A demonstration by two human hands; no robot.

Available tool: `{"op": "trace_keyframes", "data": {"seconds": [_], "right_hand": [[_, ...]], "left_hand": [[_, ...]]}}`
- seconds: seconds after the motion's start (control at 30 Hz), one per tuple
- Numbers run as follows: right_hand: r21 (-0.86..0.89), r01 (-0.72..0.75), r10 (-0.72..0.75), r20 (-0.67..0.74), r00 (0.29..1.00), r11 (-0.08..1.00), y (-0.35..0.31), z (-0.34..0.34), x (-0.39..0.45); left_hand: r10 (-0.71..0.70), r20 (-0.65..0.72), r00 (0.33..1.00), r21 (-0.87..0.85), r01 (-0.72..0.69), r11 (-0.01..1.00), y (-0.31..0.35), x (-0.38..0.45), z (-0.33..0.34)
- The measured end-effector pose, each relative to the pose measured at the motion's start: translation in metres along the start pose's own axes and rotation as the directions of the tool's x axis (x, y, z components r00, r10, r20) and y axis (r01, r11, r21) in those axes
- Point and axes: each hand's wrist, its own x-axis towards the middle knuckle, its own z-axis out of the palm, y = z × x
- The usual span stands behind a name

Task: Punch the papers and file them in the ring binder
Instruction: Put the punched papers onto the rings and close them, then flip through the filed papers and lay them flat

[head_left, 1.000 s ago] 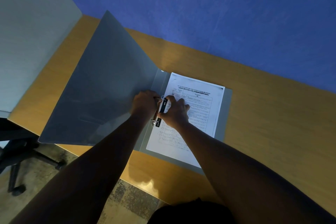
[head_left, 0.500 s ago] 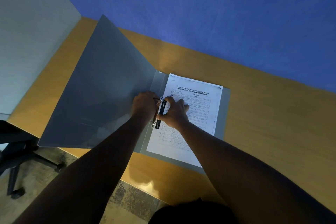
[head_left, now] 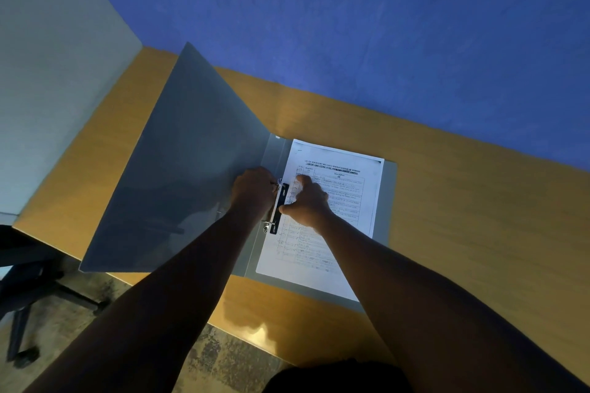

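A grey ring binder [head_left: 178,175] lies open on the wooden desk, its front cover raised to the left. A stack of printed papers [head_left: 338,201] sits on the binder's right half, threaded onto the metal ring mechanism [head_left: 267,226]. A black clamp bar [head_left: 281,210] lies along the papers' left edge. My left hand [head_left: 253,190] is curled over the upper end of the ring mechanism and pinches it. My right hand [head_left: 308,201] rests on the papers, with its thumb against the black bar and its index finger stretched toward the bar's top.
The wooden desk [head_left: 463,217] runs to the right along a blue partition wall [head_left: 383,25]. A grey panel [head_left: 48,73] stands at the left. An office chair base [head_left: 28,303] sits on the floor below the desk's left corner.
My right hand has slid to the right off the black clamp bar, leaving most of the bar uncovered. The left hand stays at the ring mechanism.
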Motion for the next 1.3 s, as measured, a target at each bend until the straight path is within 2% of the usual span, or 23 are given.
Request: {"op": "trace_keyframes", "data": {"seconds": [0.1, 0.23, 0.3, 0.47, 0.63, 0.77, 0.93, 1.1, 1.3], "right_hand": [[0.123, -0.020, 0.027, -0.056, 0.998, 0.992, 0.006, -0.006, 0.000], [0.167, -0.074, 0.112, -0.228, 0.967, 0.983, 0.024, -0.022, -0.007], [0.159, -0.112, 0.152, -0.271, 0.951, 0.981, 0.036, -0.031, -0.011], [0.102, -0.155, 0.181, -0.349, 0.919, 0.983, 0.055, -0.053, -0.021], [0.077, -0.190, 0.205, -0.402, 0.892, 0.979, 0.070, -0.070, -0.032], [0.099, -0.251, 0.269, -0.438, 0.858, 0.963, 0.073, -0.079, -0.036], [0.187, -0.292, 0.347, -0.475, 0.809, 0.938, 0.074, -0.084, -0.042], [0.316, -0.329, 0.445, -0.442, 0.779, 0.890, 0.071, -0.085, -0.045], [0.368, -0.373, 0.507, -0.397, 0.765, 0.852, 0.067, -0.087, -0.046]], "left_hand": [[-0.012, 0.022, 1.000, 0.109, 0.010, 0.994, 0.005, 0.001, -0.006], [-0.011, -0.045, 0.999, 0.158, 0.018, 0.987, 0.019, 0.001, -0.013], [0.007, -0.075, 0.997, 0.138, 0.004, 0.990, 0.029, 0.000, -0.015], [0.075, -0.085, 0.994, -0.032, -0.078, 0.996, 0.057, -0.004, -0.004], [0.182, -0.028, 0.983, -0.057, -0.184, 0.981, 0.084, -0.013, 0.018], [0.221, -0.031, 0.975, -0.079, -0.222, 0.972, 0.101, -0.022, 0.030], [0.196, 0.031, 0.980, -0.112, -0.191, 0.975, 0.116, -0.031, 0.039], [0.183, 0.054, 0.982, -0.108, -0.176, 0.978, 0.118, -0.036, 0.047], [0.176, 0.056, 0.983, -0.100, -0.170, 0.980, 0.121, -0.042, 0.049]]}}
